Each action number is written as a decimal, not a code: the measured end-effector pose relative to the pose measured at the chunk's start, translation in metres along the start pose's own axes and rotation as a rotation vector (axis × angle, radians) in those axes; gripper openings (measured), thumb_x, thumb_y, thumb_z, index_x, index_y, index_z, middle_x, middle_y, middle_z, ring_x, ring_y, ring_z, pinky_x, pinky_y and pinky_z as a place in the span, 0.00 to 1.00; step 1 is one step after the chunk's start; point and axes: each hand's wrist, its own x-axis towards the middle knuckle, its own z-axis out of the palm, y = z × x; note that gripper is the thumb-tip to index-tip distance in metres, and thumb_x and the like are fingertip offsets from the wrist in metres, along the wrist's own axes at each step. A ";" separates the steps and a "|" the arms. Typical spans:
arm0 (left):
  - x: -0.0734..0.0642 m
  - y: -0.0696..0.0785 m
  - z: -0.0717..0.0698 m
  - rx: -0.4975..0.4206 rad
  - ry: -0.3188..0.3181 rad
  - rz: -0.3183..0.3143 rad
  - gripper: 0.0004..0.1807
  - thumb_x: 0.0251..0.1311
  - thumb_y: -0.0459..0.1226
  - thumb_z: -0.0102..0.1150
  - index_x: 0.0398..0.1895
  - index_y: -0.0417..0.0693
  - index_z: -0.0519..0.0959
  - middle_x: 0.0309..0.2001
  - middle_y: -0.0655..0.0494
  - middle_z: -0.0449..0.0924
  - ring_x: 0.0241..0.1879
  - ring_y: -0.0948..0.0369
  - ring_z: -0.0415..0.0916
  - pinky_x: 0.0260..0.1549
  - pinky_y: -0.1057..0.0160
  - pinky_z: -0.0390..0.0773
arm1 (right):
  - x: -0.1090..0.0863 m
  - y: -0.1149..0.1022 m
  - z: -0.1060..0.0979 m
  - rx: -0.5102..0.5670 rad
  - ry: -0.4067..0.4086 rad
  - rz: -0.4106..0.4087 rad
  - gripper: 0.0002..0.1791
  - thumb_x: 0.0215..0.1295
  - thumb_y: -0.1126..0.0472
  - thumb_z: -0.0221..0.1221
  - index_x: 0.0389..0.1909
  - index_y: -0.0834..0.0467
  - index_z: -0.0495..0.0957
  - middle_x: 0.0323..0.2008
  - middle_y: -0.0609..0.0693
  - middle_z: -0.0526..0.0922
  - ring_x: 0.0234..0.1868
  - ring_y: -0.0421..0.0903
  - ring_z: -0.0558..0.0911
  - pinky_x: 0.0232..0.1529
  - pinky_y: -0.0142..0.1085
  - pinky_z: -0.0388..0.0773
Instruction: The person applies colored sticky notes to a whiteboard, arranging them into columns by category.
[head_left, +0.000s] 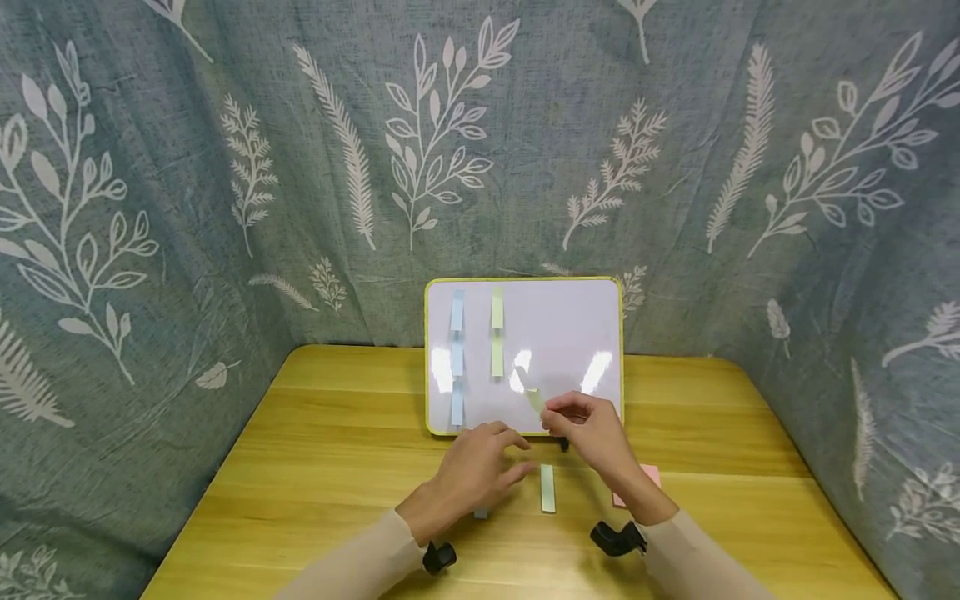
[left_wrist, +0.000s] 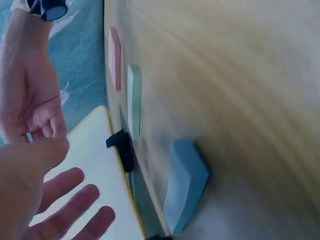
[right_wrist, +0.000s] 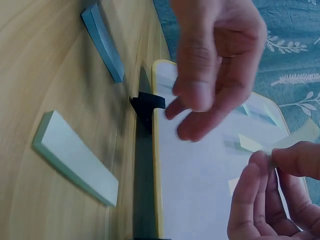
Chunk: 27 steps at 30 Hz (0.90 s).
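My right hand [head_left: 591, 429] pinches a pale yellow-green sticky strip [head_left: 534, 400] between thumb and fingertips, in front of the lower part of a whiteboard [head_left: 558, 329]. The strip [right_wrist: 302, 134] bends in the right wrist view. Left of it, my left hand [head_left: 474, 468] hovers near the board's lower edge, fingers loosely spread and holding nothing. Three light blue strips [head_left: 457, 357] run down the board's left side. Beside them are two yellow-green strips [head_left: 497, 354], one above the other. A green pad of sticky strips [head_left: 548, 489] lies on the table between my wrists.
A blue pad [left_wrist: 185, 187] lies on the wooden table [head_left: 337, 442], mostly hidden under my left hand in the head view. By my right wrist is a pink pad [head_left: 651, 475]. Black feet [right_wrist: 148, 106] support the yellow-rimmed board. A patterned curtain [head_left: 540, 150] hangs behind.
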 end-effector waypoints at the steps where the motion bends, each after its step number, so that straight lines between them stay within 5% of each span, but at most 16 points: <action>1: 0.000 -0.002 -0.002 -0.012 0.022 -0.002 0.16 0.78 0.53 0.77 0.58 0.57 0.94 0.56 0.60 0.95 0.57 0.57 0.92 0.59 0.48 0.89 | 0.001 -0.001 0.002 0.015 -0.007 0.003 0.13 0.82 0.61 0.73 0.56 0.67 0.90 0.46 0.60 0.96 0.44 0.49 0.96 0.48 0.37 0.94; 8: 0.002 -0.018 -0.017 -0.102 0.221 -0.005 0.12 0.79 0.49 0.78 0.56 0.55 0.94 0.52 0.57 0.95 0.48 0.52 0.92 0.52 0.49 0.90 | 0.010 0.000 0.013 0.090 -0.045 0.016 0.15 0.83 0.62 0.72 0.57 0.71 0.88 0.48 0.66 0.95 0.46 0.48 0.98 0.55 0.44 0.96; 18: 0.004 -0.041 -0.029 -0.087 0.439 -0.141 0.13 0.76 0.49 0.80 0.55 0.56 0.94 0.53 0.54 0.94 0.56 0.51 0.92 0.53 0.45 0.86 | 0.020 0.006 0.031 0.113 -0.041 0.067 0.15 0.83 0.61 0.73 0.56 0.70 0.89 0.46 0.64 0.97 0.45 0.50 0.99 0.54 0.46 0.97; 27: 0.008 -0.059 -0.035 -0.123 0.512 -0.276 0.26 0.74 0.50 0.82 0.68 0.51 0.87 0.67 0.47 0.85 0.68 0.43 0.84 0.57 0.43 0.78 | 0.026 0.012 0.047 0.145 -0.027 0.121 0.11 0.82 0.65 0.72 0.55 0.70 0.90 0.45 0.65 0.97 0.45 0.56 0.99 0.54 0.50 0.97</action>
